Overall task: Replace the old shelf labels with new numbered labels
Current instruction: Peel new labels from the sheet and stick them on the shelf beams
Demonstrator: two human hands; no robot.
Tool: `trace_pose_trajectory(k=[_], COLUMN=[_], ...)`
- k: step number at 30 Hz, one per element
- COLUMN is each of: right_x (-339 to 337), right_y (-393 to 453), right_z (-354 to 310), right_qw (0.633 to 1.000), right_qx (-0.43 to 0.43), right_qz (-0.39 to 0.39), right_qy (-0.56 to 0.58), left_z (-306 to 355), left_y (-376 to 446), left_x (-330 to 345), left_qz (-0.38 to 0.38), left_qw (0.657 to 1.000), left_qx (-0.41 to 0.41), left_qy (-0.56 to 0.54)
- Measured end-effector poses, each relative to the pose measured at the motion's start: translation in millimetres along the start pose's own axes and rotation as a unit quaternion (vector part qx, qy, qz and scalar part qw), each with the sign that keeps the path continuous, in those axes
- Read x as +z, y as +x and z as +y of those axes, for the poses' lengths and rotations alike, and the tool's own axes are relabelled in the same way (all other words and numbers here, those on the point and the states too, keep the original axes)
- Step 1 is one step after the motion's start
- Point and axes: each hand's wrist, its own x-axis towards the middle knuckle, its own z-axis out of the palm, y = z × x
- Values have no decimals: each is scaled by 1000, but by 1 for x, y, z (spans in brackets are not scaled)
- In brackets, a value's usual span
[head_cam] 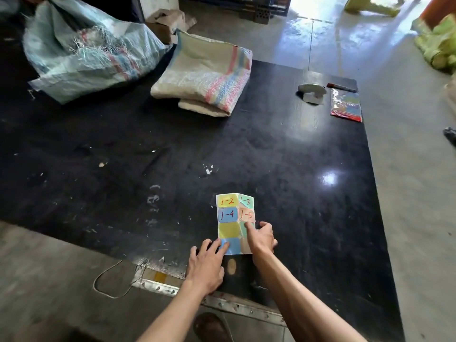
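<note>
A sheet of coloured sticker labels (230, 218) lies near the front edge of a black table (172, 149). Its top labels read 1-2, 1-3, 1-4 and 1-5 in red; the lower ones are blank. My left hand (207, 265) lies flat, its fingertips pressing the sheet's lower left corner. My right hand (261, 236) is at the sheet's right edge, index finger on a green label and thumb against the edge; I cannot tell whether it pinches the label. A red marker (341, 87) and a packet of label sheets (346, 105) lie at the table's far right.
A crumpled woven sack (81, 50) and a folded woven sack (207, 75) sit at the back of the table. A tape dispenser (312, 92) stands near the marker. A cardboard box (165, 23) and green bags (436, 45) are on the concrete floor beyond.
</note>
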Motion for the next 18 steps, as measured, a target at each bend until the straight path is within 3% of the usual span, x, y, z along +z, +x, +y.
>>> trace_pose_trajectory(k=[9,18], right_x=[2,3], right_y=[5,16], right_z=[-3,-12], right_qw=[989,995], right_qx=[14,-28], right_qz=[-57,-48], right_qy=[138,80], left_z=[-5,-15], left_y=[-4,-21], left_x=[-5,-3], left_qz=[-25,-43], left_qw=[1000,998], left_qx=[7,1], left_qy=[-12,-34])
